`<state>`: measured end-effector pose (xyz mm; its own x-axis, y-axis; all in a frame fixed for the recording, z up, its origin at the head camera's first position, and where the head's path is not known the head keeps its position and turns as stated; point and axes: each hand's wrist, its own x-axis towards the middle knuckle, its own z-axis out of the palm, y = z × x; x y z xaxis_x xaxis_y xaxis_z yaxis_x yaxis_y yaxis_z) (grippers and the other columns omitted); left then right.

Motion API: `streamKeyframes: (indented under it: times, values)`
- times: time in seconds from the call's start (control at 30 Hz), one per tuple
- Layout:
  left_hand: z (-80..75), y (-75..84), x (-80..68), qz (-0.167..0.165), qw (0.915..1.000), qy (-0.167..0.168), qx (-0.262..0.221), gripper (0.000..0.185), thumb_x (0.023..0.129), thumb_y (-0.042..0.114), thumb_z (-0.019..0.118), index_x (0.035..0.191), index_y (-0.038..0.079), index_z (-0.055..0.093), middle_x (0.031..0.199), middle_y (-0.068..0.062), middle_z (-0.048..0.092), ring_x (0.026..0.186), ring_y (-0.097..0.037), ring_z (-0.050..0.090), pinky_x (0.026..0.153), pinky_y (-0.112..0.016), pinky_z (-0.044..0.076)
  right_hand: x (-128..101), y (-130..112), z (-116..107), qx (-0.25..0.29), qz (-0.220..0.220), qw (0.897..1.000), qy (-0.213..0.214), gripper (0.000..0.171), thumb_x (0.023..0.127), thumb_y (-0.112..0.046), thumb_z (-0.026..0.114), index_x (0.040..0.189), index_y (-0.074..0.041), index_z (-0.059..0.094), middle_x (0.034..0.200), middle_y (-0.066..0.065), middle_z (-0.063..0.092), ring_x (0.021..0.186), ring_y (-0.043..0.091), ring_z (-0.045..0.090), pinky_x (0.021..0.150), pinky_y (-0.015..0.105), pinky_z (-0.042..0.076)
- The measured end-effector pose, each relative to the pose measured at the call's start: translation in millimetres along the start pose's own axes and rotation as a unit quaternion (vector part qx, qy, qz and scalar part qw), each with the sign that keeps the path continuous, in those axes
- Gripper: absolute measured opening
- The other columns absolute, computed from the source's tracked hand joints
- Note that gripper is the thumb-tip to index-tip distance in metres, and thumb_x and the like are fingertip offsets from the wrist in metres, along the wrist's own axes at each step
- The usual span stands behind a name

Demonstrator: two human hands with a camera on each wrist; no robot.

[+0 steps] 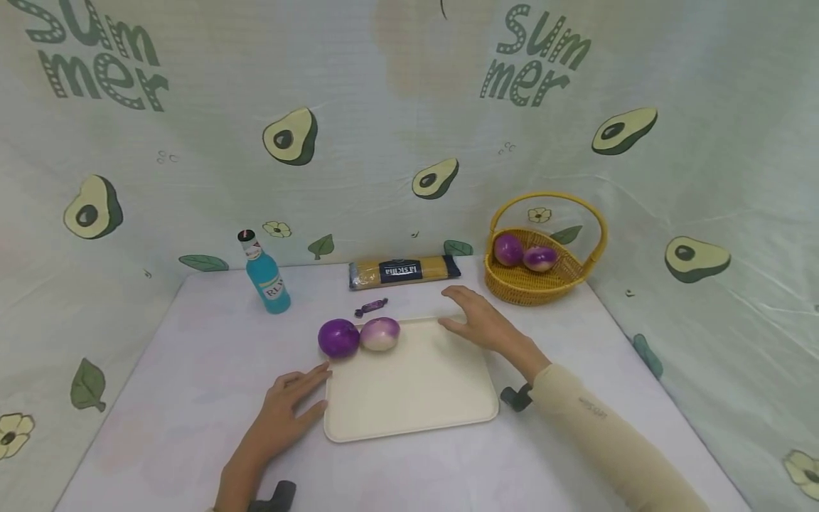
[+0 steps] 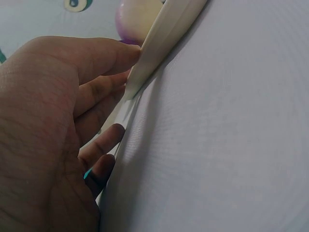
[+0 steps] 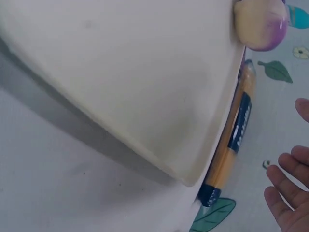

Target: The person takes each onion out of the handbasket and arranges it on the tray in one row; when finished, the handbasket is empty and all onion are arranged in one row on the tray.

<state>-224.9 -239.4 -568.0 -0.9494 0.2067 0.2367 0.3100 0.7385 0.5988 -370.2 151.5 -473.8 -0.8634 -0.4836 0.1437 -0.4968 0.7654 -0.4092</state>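
The right arm wears a long beige sleeve [image 1: 608, 434] bearing a small dark printed mark near the wrist. A dark strap-mounted device [image 1: 515, 397] sits at that wrist. The left forearm is bare, with a dark device [image 1: 276, 496] at it.

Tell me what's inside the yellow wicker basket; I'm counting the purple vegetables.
Two purple-and-white round vegetables lie side by side in the basket. Its front wall hides the floor beneath them, so anything lower down can't be seen. Two more vegetables sit at the tray.

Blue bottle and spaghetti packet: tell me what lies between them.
Head view: only bare table lies between the blue bottle and the spaghetti packet; the wrapped candy sits nearer the camera.
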Motion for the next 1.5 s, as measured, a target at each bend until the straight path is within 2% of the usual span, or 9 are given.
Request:
streamKeyframes:
  times: [0.2, 1.1, 1.5]
  values:
    - [-1.3, -1.1, -0.6, 0.007, 0.9999, 0.008, 0.004, 0.052, 0.093, 0.03, 0.071, 0.143, 0.023, 0.057, 0.151, 0.005, 0.049, 0.125, -0.031, 0.043, 0.102, -0.066, 0.029, -0.6, 5.0, -6.5, -0.004, 0.011, 1.0, -0.004, 0.063, 0.096, -0.04, 0.068, 0.146, -0.008, 0.049, 0.153, 0.015, 0.044, 0.14, 0.034, 0.039, 0.114, 0.052, 0.034]
    - [1.7, -4.0, -1.5, 0.004, 1.0, 0.004, 0.004, 0.051, 0.094, 0.036, 0.069, 0.142, 0.026, 0.057, 0.151, 0.008, 0.048, 0.125, -0.027, 0.042, 0.101, -0.062, 0.029, -11.7, 40.3, -25.9, -0.009, 0.049, 0.999, 0.008, 0.062, 0.096, -0.037, 0.068, 0.146, -0.005, 0.048, 0.151, 0.02, 0.043, 0.139, 0.039, 0.039, 0.113, 0.057, 0.033]
    - [1.5, -1.9, -0.5, 0.015, 0.9998, 0.01, 0.0, 0.05, 0.094, 0.033, 0.071, 0.142, 0.025, 0.058, 0.151, 0.007, 0.049, 0.123, -0.026, 0.043, 0.099, -0.061, 0.03, -15.2, 53.2, -36.0, -0.015, 0.066, 0.998, 0.002, 0.066, 0.098, -0.038, 0.065, 0.149, -0.004, 0.043, 0.155, 0.02, 0.038, 0.142, 0.038, 0.034, 0.114, 0.056, 0.03]
